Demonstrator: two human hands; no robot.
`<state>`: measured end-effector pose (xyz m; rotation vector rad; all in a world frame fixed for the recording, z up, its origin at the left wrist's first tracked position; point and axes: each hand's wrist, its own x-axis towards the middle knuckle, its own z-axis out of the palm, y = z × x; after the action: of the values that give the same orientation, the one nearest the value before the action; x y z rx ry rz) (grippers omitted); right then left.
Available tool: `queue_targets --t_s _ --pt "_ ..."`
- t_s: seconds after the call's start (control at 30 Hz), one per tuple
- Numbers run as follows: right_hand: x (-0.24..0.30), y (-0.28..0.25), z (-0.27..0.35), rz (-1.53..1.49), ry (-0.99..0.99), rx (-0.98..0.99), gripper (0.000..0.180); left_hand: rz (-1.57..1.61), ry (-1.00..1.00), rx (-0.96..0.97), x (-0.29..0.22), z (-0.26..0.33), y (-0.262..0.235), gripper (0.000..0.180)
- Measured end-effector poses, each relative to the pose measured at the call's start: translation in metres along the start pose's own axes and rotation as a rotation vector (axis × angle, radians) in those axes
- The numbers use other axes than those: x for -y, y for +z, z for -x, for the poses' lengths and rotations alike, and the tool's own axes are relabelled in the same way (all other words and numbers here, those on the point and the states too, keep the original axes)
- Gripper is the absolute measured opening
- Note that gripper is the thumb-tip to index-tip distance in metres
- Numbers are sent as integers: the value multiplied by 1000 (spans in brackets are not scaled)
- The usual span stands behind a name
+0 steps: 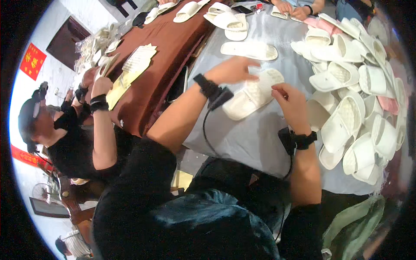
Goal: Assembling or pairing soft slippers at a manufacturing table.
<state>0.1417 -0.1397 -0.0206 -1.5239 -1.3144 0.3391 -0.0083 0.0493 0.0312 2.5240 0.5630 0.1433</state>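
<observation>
A cream-white slipper (247, 100) lies aslant on the grey-covered table in front of me. Above its far edge reaches my left hand (232, 70), fingers stretched out and apart, somewhat blurred, with nothing seen in them. At the slipper's right side is my right hand (291, 103), its thumb and fingertips drawn together close to the edge. Whatever those fingertips may pinch is too small to make out. Just beyond my left hand another white slipper (249, 50) lies lengthwise. Both my wrists wear black straps with small devices.
A heap of white slippers (342, 123), with some pink ones (388, 104), covers the right side. On the left stands a brown-covered table (171, 56) with yellow paper (134, 71). A co-worker (65, 130) sits left; another person's hands (290, 9) work at the far edge.
</observation>
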Motion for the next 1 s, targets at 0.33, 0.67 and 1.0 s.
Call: queue_targets --t_s 0.33,0.67,1.0 --pt "-8 10 4 189 -65 94 30 -93 -81 -260 71 -74 23 59" --pt "-25 2 0 269 95 183 53 102 -142 -305 10 51 50 50" --pt "-48 -12 0 373 77 146 57 164 19 71 -54 79 37 59"
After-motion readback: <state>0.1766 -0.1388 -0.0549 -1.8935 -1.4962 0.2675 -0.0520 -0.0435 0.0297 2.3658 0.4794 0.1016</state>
